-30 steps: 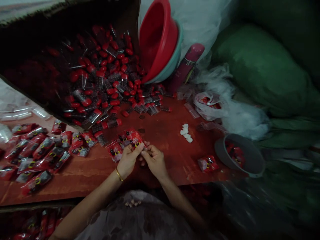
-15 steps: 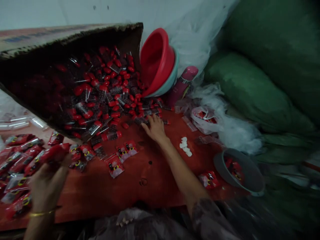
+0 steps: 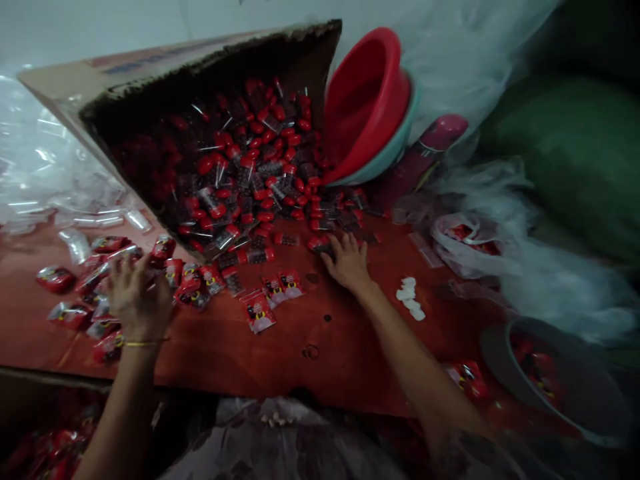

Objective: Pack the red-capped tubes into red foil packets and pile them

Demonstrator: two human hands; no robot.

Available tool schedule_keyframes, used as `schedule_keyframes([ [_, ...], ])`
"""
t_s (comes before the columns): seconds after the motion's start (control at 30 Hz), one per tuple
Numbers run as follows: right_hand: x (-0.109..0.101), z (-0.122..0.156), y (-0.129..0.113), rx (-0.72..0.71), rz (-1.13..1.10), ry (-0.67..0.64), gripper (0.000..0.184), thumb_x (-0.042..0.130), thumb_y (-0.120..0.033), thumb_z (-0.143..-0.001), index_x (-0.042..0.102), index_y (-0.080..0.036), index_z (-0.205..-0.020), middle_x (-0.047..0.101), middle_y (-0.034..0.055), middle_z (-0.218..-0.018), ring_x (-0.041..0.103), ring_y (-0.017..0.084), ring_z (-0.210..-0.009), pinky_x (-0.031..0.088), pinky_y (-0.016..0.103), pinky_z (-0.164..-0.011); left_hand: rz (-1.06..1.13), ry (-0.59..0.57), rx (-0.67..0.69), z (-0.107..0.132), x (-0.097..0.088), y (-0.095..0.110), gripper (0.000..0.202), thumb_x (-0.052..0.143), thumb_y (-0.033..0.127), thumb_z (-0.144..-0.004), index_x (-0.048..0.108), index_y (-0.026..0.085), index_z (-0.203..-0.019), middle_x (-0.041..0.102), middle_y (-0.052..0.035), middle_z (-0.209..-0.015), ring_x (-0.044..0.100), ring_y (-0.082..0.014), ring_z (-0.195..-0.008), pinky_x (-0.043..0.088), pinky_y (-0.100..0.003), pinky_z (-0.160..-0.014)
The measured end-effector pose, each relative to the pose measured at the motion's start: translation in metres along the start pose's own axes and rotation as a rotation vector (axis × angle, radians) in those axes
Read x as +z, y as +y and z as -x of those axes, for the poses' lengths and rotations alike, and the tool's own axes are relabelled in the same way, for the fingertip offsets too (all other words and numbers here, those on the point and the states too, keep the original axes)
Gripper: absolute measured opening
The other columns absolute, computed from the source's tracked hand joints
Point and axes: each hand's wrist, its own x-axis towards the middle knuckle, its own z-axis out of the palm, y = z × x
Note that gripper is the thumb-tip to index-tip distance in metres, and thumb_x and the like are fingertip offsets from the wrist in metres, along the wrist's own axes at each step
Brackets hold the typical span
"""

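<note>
My left hand (image 3: 139, 299), a bracelet on its wrist, is open with fingers spread over a heap of red wrapped packets (image 3: 103, 267). Nothing shows in its grasp. My right hand (image 3: 350, 267) lies open on the red table, its fingers touching or just beside a small clear tube with red ends (image 3: 320, 244). Behind both hands a tipped cardboard box (image 3: 145, 63) spills many such tubes (image 3: 265, 167) onto the table. Flat red printed sachets (image 3: 259, 312) lie between my hands.
A red basin (image 3: 395, 87) inside a light-blue one leans beside the box, next to a pink-capped flask (image 3: 447, 130). White pieces (image 3: 410, 297), a plastic bag (image 3: 457, 253) and a grey tub (image 3: 575, 413) are on the right. Below left, an open container holds packets (image 3: 55, 447).
The view has turned left, so the scene sits further right. My left hand, earlier blurred around a red packet, now has spread fingers above the heap. My right hand stays near the tubes.
</note>
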Motion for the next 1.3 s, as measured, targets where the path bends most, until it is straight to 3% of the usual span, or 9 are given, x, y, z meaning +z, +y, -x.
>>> schedule_keyframes([
  [0.1, -0.010, 0.000, -0.043, -0.137, -0.140, 0.086, 0.050, 0.039, -0.041, -0.090, 0.049, -0.011, -0.128, 0.043, 0.0196, -0.138, 0.034, 0.033, -0.129, 0.024, 0.055, -0.104, -0.060, -0.048, 0.152, 0.024, 0.011, 0.019, 0.030, 0.049, 0.032, -0.083, 0.065, 0.018, -0.106, 0.059, -0.0133, -0.125, 0.035, -0.0295, -0.132, 0.021, -0.049, -0.107],
  [0.17, -0.013, -0.001, -0.087, -0.344, -0.247, 0.041, 0.046, 0.042, -0.044, -0.089, 0.056, -0.014, -0.120, 0.052, 0.0158, -0.131, 0.038, 0.030, -0.127, 0.023, 0.051, -0.105, -0.074, -0.136, 0.197, 0.038, 0.020, 0.025, 0.031, 0.049, 0.032, -0.083, 0.064, 0.021, -0.109, 0.057, -0.0125, -0.127, 0.034, -0.0310, -0.133, 0.023, -0.052, -0.106],
  [0.27, -0.008, -0.004, -0.149, -0.647, -0.286, -0.075, 0.055, 0.050, -0.052, -0.082, 0.053, -0.018, -0.125, 0.048, 0.0141, -0.135, 0.035, 0.031, -0.129, 0.019, 0.056, -0.106, -0.095, -0.229, 0.229, 0.049, 0.032, 0.024, 0.036, 0.050, 0.033, -0.083, 0.061, 0.021, -0.115, 0.055, -0.0133, -0.130, 0.031, -0.0331, -0.134, 0.027, -0.053, -0.104],
  [0.4, 0.003, -0.017, -0.181, -0.766, -0.238, -0.174, 0.051, 0.058, -0.043, -0.078, 0.054, -0.022, -0.124, 0.048, 0.0108, -0.137, 0.037, 0.032, -0.128, 0.019, 0.058, -0.105, -0.172, -0.307, 0.276, 0.048, 0.037, 0.016, 0.037, 0.049, 0.033, -0.083, 0.061, 0.020, -0.116, 0.054, -0.0139, -0.131, 0.033, -0.0351, -0.132, 0.026, -0.055, -0.104],
  [0.63, 0.000, -0.049, -0.136, -0.768, -0.184, -0.218, 0.041, 0.059, -0.027, -0.078, 0.058, -0.024, -0.119, 0.048, 0.0055, -0.138, 0.041, 0.028, -0.123, 0.016, 0.057, -0.106, -0.117, -0.265, 0.299, 0.054, 0.045, 0.034, 0.034, 0.046, 0.037, -0.086, 0.065, 0.017, -0.107, 0.055, -0.0148, -0.129, 0.035, -0.0341, -0.131, 0.024, -0.054, -0.105],
  [0.83, 0.004, -0.057, -0.104, -0.686, -0.206, -0.197, 0.041, 0.054, -0.024, -0.081, 0.056, -0.026, -0.122, 0.054, 0.0058, -0.131, 0.040, 0.028, -0.122, 0.015, 0.062, -0.103, 0.101, -0.503, 0.541, 0.077, 0.060, 0.084, 0.036, 0.044, 0.036, -0.088, 0.060, 0.021, -0.117, 0.056, -0.0096, -0.130, 0.037, -0.0287, -0.131, 0.025, -0.049, -0.107],
  [0.97, 0.008, -0.057, -0.068, -0.558, -0.212, -0.165, 0.036, 0.048, -0.019, -0.084, 0.058, -0.022, -0.119, 0.059, 0.0072, -0.126, 0.040, 0.027, -0.122, 0.014, 0.060, -0.103, 0.103, -0.606, 0.673, 0.077, 0.072, 0.102, 0.040, 0.039, 0.034, -0.090, 0.054, 0.022, -0.125, 0.050, -0.0079, -0.136, 0.032, -0.0281, -0.134, 0.021, -0.049, -0.109],
  [1.13, 0.006, -0.036, -0.033, -0.450, -0.199, -0.144, 0.042, 0.048, -0.028, -0.087, 0.051, -0.015, -0.127, 0.052, 0.0136, -0.132, 0.037, 0.028, -0.127, 0.014, 0.058, -0.105, 0.059, -0.634, 0.726, 0.074, 0.082, 0.103, 0.043, 0.038, 0.034, -0.090, 0.049, 0.025, -0.131, 0.045, -0.0075, -0.140, 0.032, -0.0287, -0.134, 0.020, -0.052, -0.109],
  [1.3, -0.002, 0.010, -0.040, -0.441, -0.213, -0.014, 0.046, 0.046, -0.042, -0.089, 0.050, -0.019, -0.129, 0.045, 0.0128, -0.138, 0.031, 0.028, -0.132, 0.010, 0.054, -0.109, -0.013, -0.574, 0.625, 0.082, 0.076, 0.094, 0.041, 0.038, 0.033, -0.089, 0.055, 0.024, -0.126, 0.050, -0.0083, -0.136, 0.037, -0.0331, -0.130, 0.024, -0.054, -0.106],
])
